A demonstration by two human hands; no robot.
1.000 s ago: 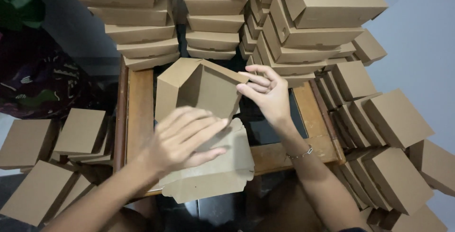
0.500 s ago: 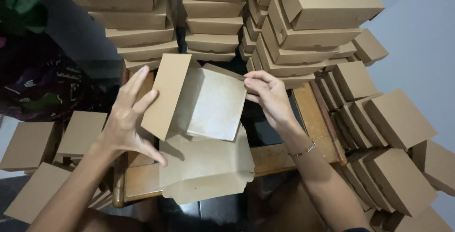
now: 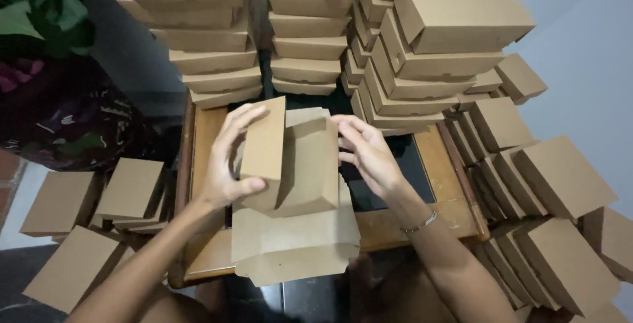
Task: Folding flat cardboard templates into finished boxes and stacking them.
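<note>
Half-folded brown cardboard box (image 3: 306, 161), being held just above the middle of the wooden surface (image 3: 455, 201), over a stack of flat box blanks (image 3: 293, 244) lying at the near edge. Left hand (image 3: 227, 158) gripping the raised side flap, thumb underneath and fingers (image 3: 239, 122) lying long and together over the flap's outer face, pinching it. Right hand (image 3: 369, 155) hovering just beside the box's right wall, fingers spread and slightly curled, tips touching or nearly touching the board; cannot tell which. Judging by the look: light, thin board, stiff across panels but bending readily at creases, easily dented, dry and not slippery; best taken by flaps and walls near the fold lines. Finished boxes (image 3: 310, 65) standing stacked along the far edge, more leaning at the right (image 3: 521, 158) and lying on the floor left (image 3: 132, 188).
</note>
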